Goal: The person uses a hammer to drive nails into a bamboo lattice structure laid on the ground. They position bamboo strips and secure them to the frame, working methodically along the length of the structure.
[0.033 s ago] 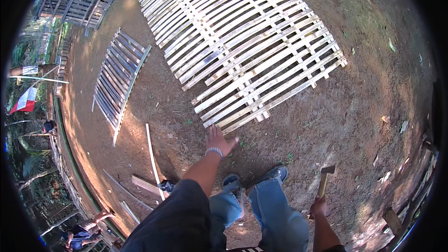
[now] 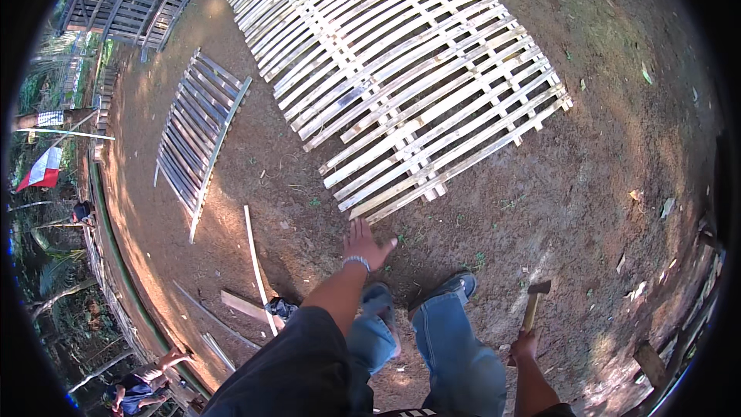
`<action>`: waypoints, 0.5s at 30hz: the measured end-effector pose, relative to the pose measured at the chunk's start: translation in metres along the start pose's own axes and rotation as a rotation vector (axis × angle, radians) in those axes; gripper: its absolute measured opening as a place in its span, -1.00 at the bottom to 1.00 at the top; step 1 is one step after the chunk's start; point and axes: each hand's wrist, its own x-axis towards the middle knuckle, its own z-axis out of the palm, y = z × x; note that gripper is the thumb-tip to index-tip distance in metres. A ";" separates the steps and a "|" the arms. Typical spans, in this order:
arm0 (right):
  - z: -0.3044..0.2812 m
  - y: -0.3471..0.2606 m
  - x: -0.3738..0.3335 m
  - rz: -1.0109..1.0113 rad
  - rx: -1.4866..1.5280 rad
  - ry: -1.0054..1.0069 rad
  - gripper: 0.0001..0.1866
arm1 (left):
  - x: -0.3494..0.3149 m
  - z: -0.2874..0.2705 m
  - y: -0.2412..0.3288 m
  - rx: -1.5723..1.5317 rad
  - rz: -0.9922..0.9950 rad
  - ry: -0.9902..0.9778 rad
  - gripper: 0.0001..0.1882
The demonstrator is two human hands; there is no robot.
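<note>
Lying corner-first just beyond the spread-fingered left hand (image 2: 366, 249) was the slatted panel (image 2: 397, 77); the right hand (image 2: 525, 345) gripped a hatchet (image 2: 531, 311).

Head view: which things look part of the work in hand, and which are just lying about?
Likely in the work:
hatchet, gripped in the right hand
large slatted panel, near corner by the left hand; contact unclear

Apparently just lying about:
smaller slatted panel, left of the large one
pale strip
brown board near the strip
</note>
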 end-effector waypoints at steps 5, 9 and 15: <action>0.033 0.025 -0.024 0.133 -0.013 -0.094 -0.67 | -0.037 -0.005 -0.017 -0.111 -0.011 -0.040 0.14; 0.045 -0.025 -0.002 -0.318 -0.190 0.034 -0.64 | 0.030 -0.044 -0.036 -0.139 0.030 0.215 -0.04; -0.012 -0.334 -0.075 -0.682 -0.384 -0.052 -0.49 | 0.185 -0.176 0.007 -0.056 0.141 0.487 -0.20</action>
